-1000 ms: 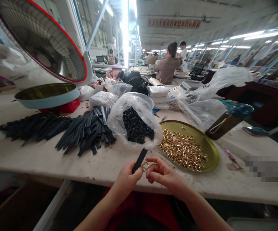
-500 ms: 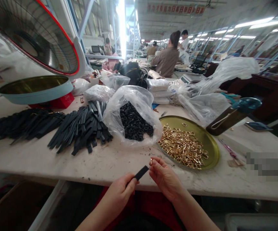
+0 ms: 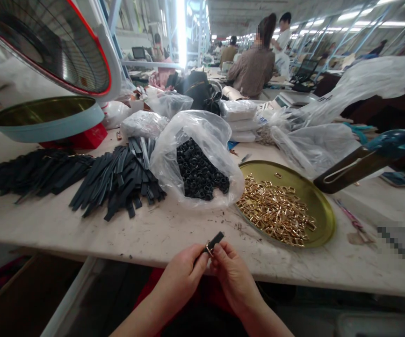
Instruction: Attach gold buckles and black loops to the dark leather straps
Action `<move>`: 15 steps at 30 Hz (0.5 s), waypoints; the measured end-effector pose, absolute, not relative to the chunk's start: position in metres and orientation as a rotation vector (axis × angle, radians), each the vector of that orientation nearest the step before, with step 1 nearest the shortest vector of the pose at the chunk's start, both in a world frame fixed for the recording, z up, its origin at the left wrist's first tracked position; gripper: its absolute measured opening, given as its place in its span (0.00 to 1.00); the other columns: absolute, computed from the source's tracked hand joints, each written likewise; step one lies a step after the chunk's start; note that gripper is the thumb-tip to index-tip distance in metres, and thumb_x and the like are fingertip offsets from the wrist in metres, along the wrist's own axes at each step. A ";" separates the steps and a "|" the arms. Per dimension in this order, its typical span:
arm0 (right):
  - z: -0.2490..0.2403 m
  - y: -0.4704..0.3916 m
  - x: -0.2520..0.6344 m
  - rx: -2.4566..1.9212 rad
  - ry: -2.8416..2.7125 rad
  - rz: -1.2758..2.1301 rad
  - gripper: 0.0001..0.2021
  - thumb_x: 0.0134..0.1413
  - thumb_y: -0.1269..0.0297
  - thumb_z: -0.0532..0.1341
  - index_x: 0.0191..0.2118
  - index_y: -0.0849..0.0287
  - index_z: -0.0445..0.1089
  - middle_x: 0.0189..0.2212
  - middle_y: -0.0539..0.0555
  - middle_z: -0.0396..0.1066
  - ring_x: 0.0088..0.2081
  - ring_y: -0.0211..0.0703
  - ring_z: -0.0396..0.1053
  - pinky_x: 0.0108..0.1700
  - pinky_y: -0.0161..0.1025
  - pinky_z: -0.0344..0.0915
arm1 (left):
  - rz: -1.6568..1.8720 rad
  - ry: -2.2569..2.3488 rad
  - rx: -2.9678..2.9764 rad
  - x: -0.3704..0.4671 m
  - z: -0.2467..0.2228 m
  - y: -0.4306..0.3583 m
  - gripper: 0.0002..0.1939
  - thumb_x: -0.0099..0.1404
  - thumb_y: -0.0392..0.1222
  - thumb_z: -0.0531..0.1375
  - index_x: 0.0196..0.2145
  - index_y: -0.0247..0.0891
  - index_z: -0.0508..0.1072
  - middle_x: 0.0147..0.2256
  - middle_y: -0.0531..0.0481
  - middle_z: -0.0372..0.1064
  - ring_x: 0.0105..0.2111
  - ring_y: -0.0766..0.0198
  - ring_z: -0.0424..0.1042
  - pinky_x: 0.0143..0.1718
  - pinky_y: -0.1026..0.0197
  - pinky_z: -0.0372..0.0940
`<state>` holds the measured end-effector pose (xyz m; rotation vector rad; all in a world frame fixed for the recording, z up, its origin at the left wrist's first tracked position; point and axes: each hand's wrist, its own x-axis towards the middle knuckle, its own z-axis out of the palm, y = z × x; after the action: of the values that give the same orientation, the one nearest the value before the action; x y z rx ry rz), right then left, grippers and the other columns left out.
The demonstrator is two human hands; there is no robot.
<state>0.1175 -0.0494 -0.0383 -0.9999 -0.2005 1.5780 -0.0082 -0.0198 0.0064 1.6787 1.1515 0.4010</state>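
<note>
Strap [image 3: 218, 238] is near-left of tray [image 3: 323, 220], long axis slanting fwd & twd tray side. My L hand [image 3: 183, 267] grips its near end; R hand [image 3: 232, 274], nearer tray, pinches buckle [image 3: 208, 248] at strap.

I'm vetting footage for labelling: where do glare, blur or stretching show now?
Head view: the light tube glares white; head view: far-off workers look soft; head view: the bottle near the right edge seems stretched; head view: the black strip is distinguishable, fine detail isn't.
</note>
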 end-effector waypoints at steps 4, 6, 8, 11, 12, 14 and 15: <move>-0.034 -0.057 0.117 -1.207 -0.510 1.460 0.14 0.40 0.57 0.67 0.32 0.60 0.69 0.29 0.50 0.72 0.31 0.40 0.68 0.36 0.37 0.63 | 0.438 1.153 1.509 -0.006 0.004 -0.021 0.06 0.60 0.40 0.51 0.32 0.36 0.65 0.27 0.53 0.63 0.30 0.65 0.62 0.31 0.65 0.56; -0.027 -0.056 0.121 -1.248 -0.618 1.427 0.14 0.40 0.57 0.67 0.32 0.60 0.70 0.28 0.50 0.72 0.32 0.40 0.68 0.37 0.36 0.63 | 0.437 1.126 1.449 -0.008 0.003 -0.021 0.09 0.62 0.42 0.49 0.28 0.36 0.64 0.25 0.55 0.61 0.27 0.66 0.61 0.30 0.65 0.56; -0.020 -0.055 0.124 -1.223 -0.644 1.480 0.13 0.41 0.57 0.66 0.32 0.60 0.70 0.28 0.49 0.72 0.31 0.38 0.67 0.36 0.35 0.63 | 0.428 1.106 1.405 -0.010 0.002 -0.022 0.12 0.63 0.44 0.47 0.26 0.37 0.62 0.22 0.56 0.59 0.24 0.68 0.59 0.27 0.66 0.55; -0.014 -0.055 0.126 -1.121 -0.624 1.616 0.11 0.43 0.59 0.65 0.33 0.59 0.69 0.28 0.48 0.70 0.28 0.36 0.66 0.35 0.34 0.64 | 0.411 1.092 1.330 -0.012 -0.001 -0.025 0.12 0.63 0.45 0.48 0.26 0.37 0.62 0.21 0.56 0.60 0.19 0.71 0.56 0.22 0.67 0.52; -0.014 -0.056 0.125 -1.087 -0.622 1.656 0.11 0.44 0.60 0.65 0.33 0.59 0.68 0.28 0.48 0.70 0.28 0.35 0.66 0.35 0.34 0.64 | 0.402 1.089 1.303 -0.013 -0.002 -0.027 0.11 0.62 0.45 0.48 0.27 0.37 0.62 0.21 0.56 0.60 0.18 0.71 0.55 0.20 0.67 0.51; -0.016 -0.059 0.124 -1.066 -0.644 1.689 0.11 0.45 0.60 0.64 0.34 0.59 0.67 0.28 0.49 0.69 0.28 0.36 0.66 0.36 0.36 0.64 | 0.390 1.092 1.246 -0.013 -0.004 -0.030 0.11 0.62 0.46 0.49 0.27 0.37 0.61 0.20 0.57 0.60 0.17 0.72 0.55 0.18 0.68 0.49; -0.018 -0.061 0.124 -1.097 -0.682 1.662 0.10 0.46 0.59 0.63 0.34 0.59 0.67 0.28 0.49 0.69 0.28 0.37 0.66 0.36 0.37 0.64 | 0.384 1.095 1.219 -0.013 -0.005 -0.032 0.11 0.61 0.47 0.49 0.27 0.37 0.61 0.20 0.57 0.60 0.16 0.72 0.54 0.17 0.68 0.48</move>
<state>0.1236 -0.0613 -0.0176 -1.0968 -0.6819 1.6623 -0.0134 -0.0316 -0.0052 1.2186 1.0951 0.3842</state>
